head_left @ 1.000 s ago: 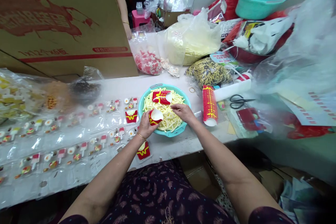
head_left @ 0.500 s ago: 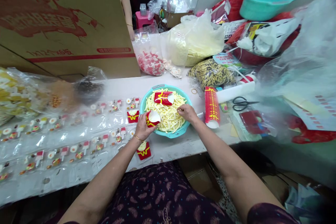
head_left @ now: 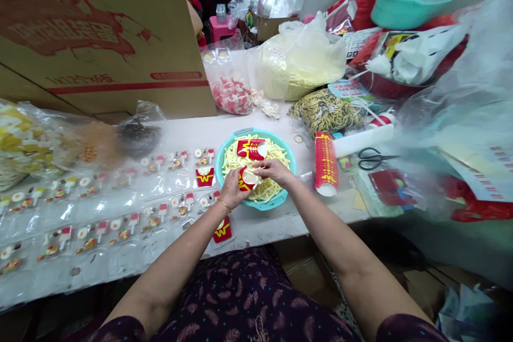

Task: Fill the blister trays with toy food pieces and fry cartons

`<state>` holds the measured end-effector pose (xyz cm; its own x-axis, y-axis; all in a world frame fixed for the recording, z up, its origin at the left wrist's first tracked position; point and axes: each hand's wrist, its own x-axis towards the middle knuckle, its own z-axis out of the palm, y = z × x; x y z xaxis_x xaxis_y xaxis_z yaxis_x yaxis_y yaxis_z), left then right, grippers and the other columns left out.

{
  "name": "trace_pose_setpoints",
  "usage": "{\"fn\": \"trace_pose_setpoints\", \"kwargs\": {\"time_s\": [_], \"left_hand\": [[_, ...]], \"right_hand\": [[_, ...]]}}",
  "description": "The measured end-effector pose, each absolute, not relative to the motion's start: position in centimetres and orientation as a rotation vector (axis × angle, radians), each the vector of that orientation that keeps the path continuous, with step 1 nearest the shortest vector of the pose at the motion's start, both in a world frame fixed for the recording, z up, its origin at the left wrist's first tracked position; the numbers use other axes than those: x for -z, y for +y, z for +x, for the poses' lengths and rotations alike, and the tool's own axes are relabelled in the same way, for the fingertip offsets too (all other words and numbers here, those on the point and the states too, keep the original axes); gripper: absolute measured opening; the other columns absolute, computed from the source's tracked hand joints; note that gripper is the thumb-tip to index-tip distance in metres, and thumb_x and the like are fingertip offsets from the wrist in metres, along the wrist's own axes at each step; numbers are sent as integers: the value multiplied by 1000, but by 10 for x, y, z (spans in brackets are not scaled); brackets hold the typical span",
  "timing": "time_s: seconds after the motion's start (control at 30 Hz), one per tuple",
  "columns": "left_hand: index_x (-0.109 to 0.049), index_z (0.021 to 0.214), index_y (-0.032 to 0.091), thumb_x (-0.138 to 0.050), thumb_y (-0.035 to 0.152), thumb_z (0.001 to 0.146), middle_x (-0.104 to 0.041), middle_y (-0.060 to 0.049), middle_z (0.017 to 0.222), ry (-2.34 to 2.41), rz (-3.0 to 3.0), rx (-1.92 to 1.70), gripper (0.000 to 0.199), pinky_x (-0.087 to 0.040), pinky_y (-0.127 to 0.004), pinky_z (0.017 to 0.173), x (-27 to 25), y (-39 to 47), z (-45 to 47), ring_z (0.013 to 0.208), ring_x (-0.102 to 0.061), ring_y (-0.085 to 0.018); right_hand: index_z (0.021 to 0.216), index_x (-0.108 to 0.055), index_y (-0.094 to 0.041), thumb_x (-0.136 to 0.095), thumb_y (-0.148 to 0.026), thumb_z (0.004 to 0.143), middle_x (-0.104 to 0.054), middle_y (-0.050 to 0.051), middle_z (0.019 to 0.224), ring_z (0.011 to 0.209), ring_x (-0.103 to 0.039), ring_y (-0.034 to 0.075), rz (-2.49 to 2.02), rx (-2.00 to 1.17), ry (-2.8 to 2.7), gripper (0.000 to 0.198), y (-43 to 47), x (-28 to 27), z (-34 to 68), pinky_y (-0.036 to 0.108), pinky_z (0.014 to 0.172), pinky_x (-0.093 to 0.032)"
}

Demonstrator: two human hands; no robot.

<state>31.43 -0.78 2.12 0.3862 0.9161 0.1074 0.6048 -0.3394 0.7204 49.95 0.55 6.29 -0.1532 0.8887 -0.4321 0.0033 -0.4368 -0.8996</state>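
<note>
My left hand (head_left: pixel 233 188) is closed round a small red fries carton (head_left: pixel 245 179) with yellow markings, tilted with its white mouth to the right. Fingertips of my right hand (head_left: pixel 276 172) are pinched at that mouth, on pale yellow toy fries, mostly hidden by the fingers. Both hands are over a turquoise basin (head_left: pixel 294 163) heaped with toy fries (head_left: pixel 272 192). Another red carton (head_left: pixel 251 148) lies on the heap. Left of the basin is a filled carton (head_left: pixel 204 176), and a second filled carton (head_left: pixel 222 231) lies near the table's front edge.
Rows of clear packets (head_left: pixel 132 224) with small toy pieces cover the table's left. A stack of nested red cartons (head_left: pixel 326 163) and black scissors (head_left: pixel 372 158) lie at right. Behind are bags (head_left: pixel 298 64) and a large cardboard box (head_left: pixel 104 37). A co-worker is partly visible beyond.
My right hand has moved left from the heap to the carton's mouth. My left hand has brought the carton slightly right. The co-worker's arm beyond the box has drawn back.
</note>
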Motion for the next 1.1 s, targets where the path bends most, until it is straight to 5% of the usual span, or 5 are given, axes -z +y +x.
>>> {"fn": "trace_pose_setpoints", "kwargs": {"time_s": [0.3, 0.43, 0.57, 0.87, 1.1], "left_hand": [[-40, 110, 19, -68, 24, 53, -49, -7, 103, 1330, 1976, -783, 63, -40, -43, 88, -21, -14, 328, 100, -48, -25], [-39, 111, 17, -69, 26, 52, -48, -9, 105, 1347, 1966, -797, 66, -39, -43, 89, -19, -12, 327, 101, -47, -26], [-39, 110, 16, -68, 25, 53, -48, -8, 104, 1326, 1958, -812, 65, -39, -42, 89, -17, -13, 328, 100, -48, -25], [-38, 109, 18, -67, 27, 57, -49, -7, 104, 1227, 1930, -802, 60, -39, -41, 89, -11, -19, 320, 101, -48, -23], [-38, 111, 19, -70, 32, 56, -48, -7, 107, 1326, 1844, -843, 65, -40, -41, 90, -7, -14, 301, 102, -49, -23]], "right_hand": [[69, -64, -18, -63, -21, 62, -60, -2, 64, 63, -54, 11, -1650, -1106, -1422, 7, -5, -48, 466, 23, 62, -43], [90, -64, -18, -57, -22, 70, -65, 3, 81, 72, -57, 13, -1541, -1132, -1607, 22, -4, -61, 477, 24, 67, -43], [74, -67, -18, -56, -18, 69, -65, 4, 77, 73, -55, 15, -1629, -929, -2001, 12, -8, -68, 478, 25, 68, -39], [88, -66, -17, -49, -22, 75, -65, 0, 76, 67, -57, 13, -1418, -1326, -1704, 22, -20, -59, 490, 23, 63, -43], [92, -64, -17, -60, -16, 66, -61, 6, 96, 83, -54, 17, -1809, -736, -2022, 26, -18, -42, 539, 29, 77, -42]]}}
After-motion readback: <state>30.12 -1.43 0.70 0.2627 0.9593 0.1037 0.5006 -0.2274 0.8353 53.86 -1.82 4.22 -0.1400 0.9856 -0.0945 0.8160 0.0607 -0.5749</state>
